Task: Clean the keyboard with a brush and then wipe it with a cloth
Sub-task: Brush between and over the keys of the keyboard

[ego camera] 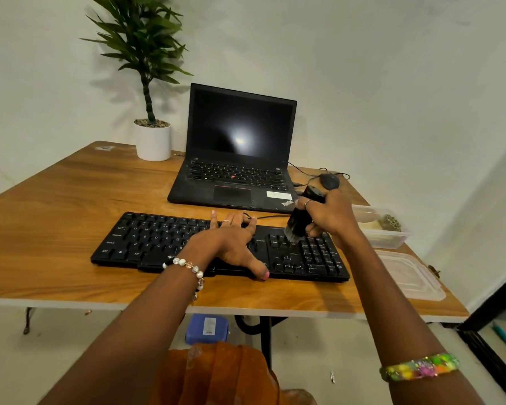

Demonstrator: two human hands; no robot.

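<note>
With the left hand [231,244] spread flat steadying the black plastic keyboard [146,244], the right hand [330,214], gripping the black brush [300,217], should sweep bristles lightly between keys.

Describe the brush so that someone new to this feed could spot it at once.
Start at the wooden table and find the black keyboard lying near its front edge, in front of the open laptop. Over the keyboard's right end, the right hand grips the brush. It is a stubby black cylinder, tilted, with pale-tipped bristles touching the keys, unlike the rounded mouse behind it.
</note>
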